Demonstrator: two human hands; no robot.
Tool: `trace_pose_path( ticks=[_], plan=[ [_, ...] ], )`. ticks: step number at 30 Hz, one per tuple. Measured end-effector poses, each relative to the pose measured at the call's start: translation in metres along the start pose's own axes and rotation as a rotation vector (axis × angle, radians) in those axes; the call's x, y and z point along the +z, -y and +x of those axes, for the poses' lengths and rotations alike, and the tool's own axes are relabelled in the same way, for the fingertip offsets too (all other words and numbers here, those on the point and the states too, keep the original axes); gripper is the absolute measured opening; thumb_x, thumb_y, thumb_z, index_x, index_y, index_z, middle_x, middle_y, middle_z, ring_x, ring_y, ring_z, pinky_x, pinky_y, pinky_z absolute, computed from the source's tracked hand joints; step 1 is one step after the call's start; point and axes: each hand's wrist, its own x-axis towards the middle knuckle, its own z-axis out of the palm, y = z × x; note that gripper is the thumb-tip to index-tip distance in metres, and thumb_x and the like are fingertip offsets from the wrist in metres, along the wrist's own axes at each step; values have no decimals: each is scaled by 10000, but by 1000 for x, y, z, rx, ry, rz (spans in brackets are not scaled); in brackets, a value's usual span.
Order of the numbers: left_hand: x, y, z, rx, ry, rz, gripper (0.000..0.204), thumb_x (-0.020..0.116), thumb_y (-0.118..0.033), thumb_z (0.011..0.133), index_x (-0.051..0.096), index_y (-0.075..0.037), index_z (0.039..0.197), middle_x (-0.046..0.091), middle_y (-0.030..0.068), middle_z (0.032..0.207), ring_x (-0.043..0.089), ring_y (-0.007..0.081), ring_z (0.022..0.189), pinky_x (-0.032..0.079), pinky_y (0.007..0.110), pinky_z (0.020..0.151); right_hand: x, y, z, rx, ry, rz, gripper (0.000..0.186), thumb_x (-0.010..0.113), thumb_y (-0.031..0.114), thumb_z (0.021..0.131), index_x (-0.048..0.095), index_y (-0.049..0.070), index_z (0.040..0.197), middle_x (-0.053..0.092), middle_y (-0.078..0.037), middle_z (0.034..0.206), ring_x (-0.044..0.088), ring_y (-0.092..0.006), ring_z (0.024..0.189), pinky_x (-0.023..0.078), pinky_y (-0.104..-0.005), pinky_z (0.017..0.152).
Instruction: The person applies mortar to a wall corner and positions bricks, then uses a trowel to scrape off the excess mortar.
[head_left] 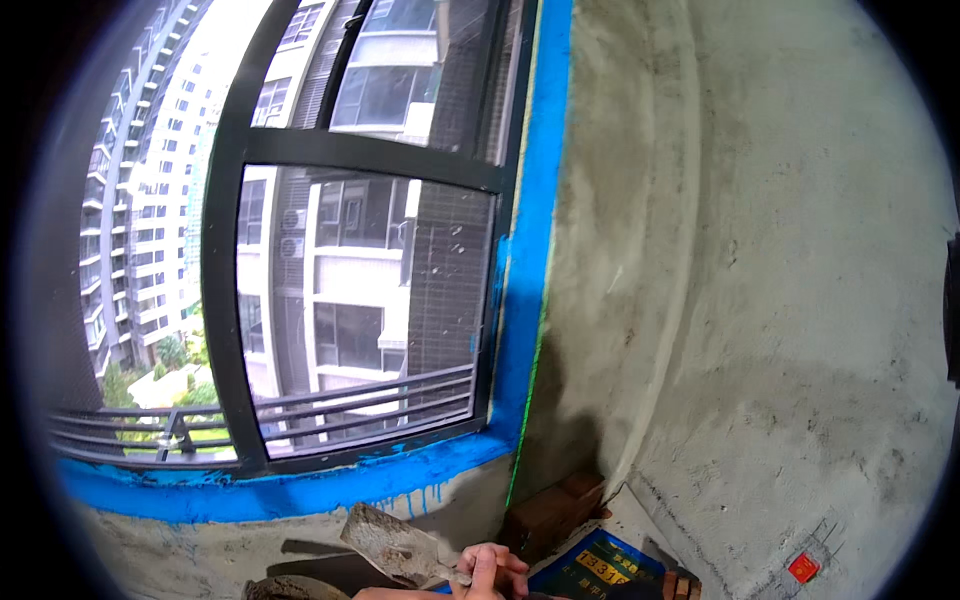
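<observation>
One trowel (392,547) points up-left, long axis slanting from a hand (488,572).

In the lower right of the frame, near the bottom edge, a dark green printed sheet (570,580) carries a yellow block (600,567) with a row of large digits, and pale characters around it. Farther right, a small red tag (803,568) bears marks too small to read.

One trowel (392,545), one red box (803,568), seemingly one bucket (292,580)
</observation>
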Motion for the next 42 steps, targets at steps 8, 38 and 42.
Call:
trace_pose_path(
  ticks=[8, 38, 42],
  plan=[
    [-17, 27, -19, -152, 54, 92, 192, 517, -232, 1027, 597, -66, 972, 626, 99, 726, 498, 153, 450, 385, 266, 408, 0, -44, -100, 192, -307, 174, 284, 750, 259, 766, 655, 31, 905, 625, -96, 738, 583, -212, 664, 466, -350, 614],
    [-22, 4, 59, -813, -202, -89, 223, 468, -259, 1028, 569, -61, 1008, 610, 79, 732, 403, 130, 403, 303, 242, 379, -222, -404, -305, 1029, -867, 976, 191, 696, 84, 850, 620, -42, 971, 660, -152, 777, 631, -176, 568, 514, -304, 452],
    [-22, 12, 66, -768, -285, 31, 224, 512, -273, 977, 555, -57, 944, 556, 97, 649, 378, 138, 365, 307, 278, 338, -228, -393, -289, 1119, -852, 788, 176, 686, 78, 860, 619, -46, 966, 649, -142, 765, 618, -179, 559, 492, -292, 450]
  ],
)
